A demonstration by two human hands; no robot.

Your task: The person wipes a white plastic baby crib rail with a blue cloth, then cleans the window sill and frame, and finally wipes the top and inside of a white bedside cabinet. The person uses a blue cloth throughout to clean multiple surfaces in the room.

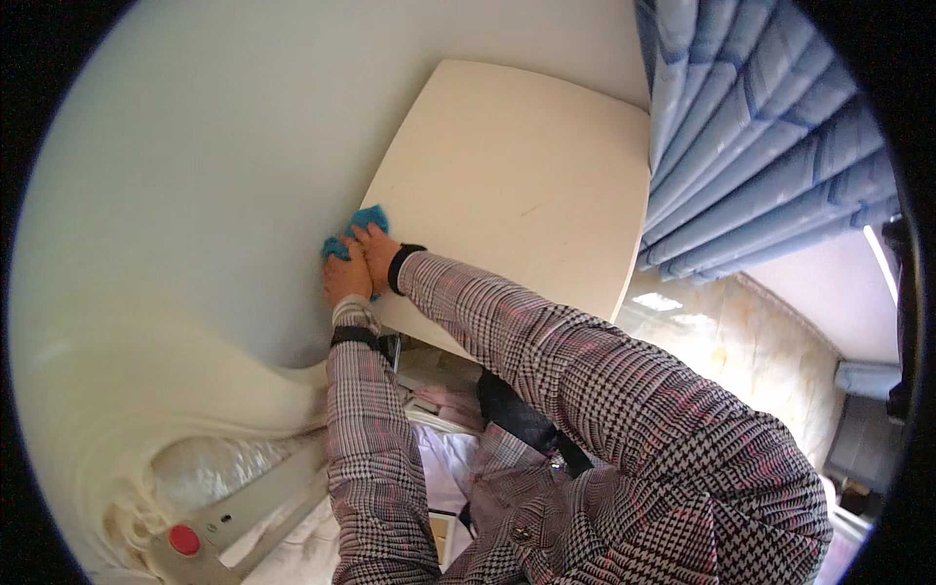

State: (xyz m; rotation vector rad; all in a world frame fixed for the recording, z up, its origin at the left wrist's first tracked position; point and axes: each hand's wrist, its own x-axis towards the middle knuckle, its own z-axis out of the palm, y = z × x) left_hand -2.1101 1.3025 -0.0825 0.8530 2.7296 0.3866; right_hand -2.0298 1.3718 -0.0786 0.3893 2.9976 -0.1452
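Note:
A blue cloth [371, 216] is bunched at the left edge of a cream-coloured tabletop [512, 168], beside the wall. My left hand [347, 278] holds one part of it close to the wall. Just to its right, my right hand [379, 256] grips the cloth too, with its fingers over the table's edge. The two hands touch side by side, and most of the cloth is hidden under them. Both wrists wear black bands, and the sleeves are checked.
A pale wall [183, 183] runs along the left. A blue patterned curtain [746, 131] hangs at the right, over a sunlit floor [702, 344]. At lower left is a beige frame with a round red part [184, 540], with clear plastic wrapping [212, 468] behind it.

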